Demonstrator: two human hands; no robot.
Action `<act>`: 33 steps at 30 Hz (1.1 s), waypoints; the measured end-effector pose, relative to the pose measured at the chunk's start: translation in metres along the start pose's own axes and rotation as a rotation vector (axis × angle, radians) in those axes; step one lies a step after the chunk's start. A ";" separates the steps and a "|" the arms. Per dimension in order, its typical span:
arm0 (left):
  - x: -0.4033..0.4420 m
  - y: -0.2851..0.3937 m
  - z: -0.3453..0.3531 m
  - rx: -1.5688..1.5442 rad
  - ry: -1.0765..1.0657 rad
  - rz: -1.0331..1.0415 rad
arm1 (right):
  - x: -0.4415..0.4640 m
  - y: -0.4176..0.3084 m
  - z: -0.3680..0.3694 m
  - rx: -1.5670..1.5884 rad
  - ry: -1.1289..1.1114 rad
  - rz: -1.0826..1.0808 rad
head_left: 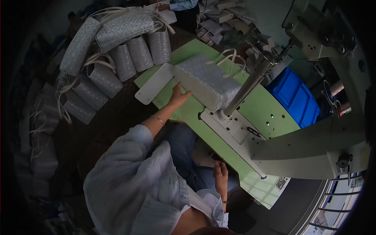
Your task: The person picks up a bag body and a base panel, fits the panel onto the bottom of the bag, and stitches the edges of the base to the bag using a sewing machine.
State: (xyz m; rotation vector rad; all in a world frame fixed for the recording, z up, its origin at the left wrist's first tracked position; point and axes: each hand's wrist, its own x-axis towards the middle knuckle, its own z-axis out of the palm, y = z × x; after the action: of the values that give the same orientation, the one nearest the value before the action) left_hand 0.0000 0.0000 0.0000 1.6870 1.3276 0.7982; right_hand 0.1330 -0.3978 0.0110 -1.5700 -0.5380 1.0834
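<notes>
A silver-grey patterned handbag (207, 76) lies on its side on the green sewing table (184, 111), its pale handles (231, 62) toward the far side. Its plain light base faces me, and one end sits by the post of the sewing machine (250, 84). My left hand (179, 97) is at the near left of the bag, thumb and fingers apart, with fingertips at or close to the base's lower edge. Low at the table's front edge, my right hand (220, 172) is closed in a pinch. A small dark tip shows at its fingers; I cannot make out what it is.
Many similar handbags (125, 33) stand in rows at the left and far left. A white extension plate (154, 84) juts from the table. A blue crate (293, 96) is beyond the machine. Another person's sleeve (183, 4) shows at the top, near more piled bags (213, 29).
</notes>
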 end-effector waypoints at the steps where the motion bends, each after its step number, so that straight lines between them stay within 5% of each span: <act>1: -0.032 -0.006 0.010 0.042 -0.040 0.081 | -0.002 -0.002 0.000 0.077 -0.010 0.048; 3: -0.105 -0.041 0.051 0.123 -0.023 0.397 | -0.016 -0.013 -0.010 0.080 -0.018 0.150; 6: -0.153 -0.024 0.018 0.034 -0.223 0.475 | 0.017 -0.013 0.032 0.231 -0.084 0.221; 9: -0.214 -0.006 0.019 -0.293 -0.471 0.160 | 0.031 -0.019 0.048 0.294 -0.063 0.219; 15: -0.230 0.001 -0.021 -0.354 -0.512 0.207 | 0.048 -0.042 0.121 0.174 -0.258 -0.009; 19: -0.230 -0.001 -0.055 -0.514 -0.532 0.190 | 0.046 -0.041 0.152 0.048 -0.329 -0.027; 21: -0.232 -0.008 -0.074 -0.463 -0.546 0.208 | 0.044 -0.036 0.175 0.271 -0.442 0.076; 23: -0.230 -0.031 -0.086 -0.849 -0.452 -0.090 | 0.040 -0.047 0.191 0.267 -0.391 0.107; 26: -0.191 -0.089 -0.107 -0.904 0.019 -0.524 | 0.043 -0.047 0.203 0.301 -0.271 0.168; 27: -0.168 -0.116 -0.107 -0.903 -0.003 -0.523 | 0.044 -0.042 0.203 0.334 -0.215 0.205; 29: -0.113 -0.171 -0.102 -1.110 0.266 -0.835 | 0.049 -0.035 0.201 0.310 -0.204 0.253; 33: -0.011 -0.215 -0.093 -1.149 0.417 -0.768 | 0.061 -0.015 0.210 0.213 -0.214 0.398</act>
State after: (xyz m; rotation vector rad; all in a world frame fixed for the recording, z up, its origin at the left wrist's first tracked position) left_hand -0.1792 0.0317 -0.1485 0.0903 1.2238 1.1223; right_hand -0.0145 -0.2359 0.0071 -1.4129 -0.2413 1.5692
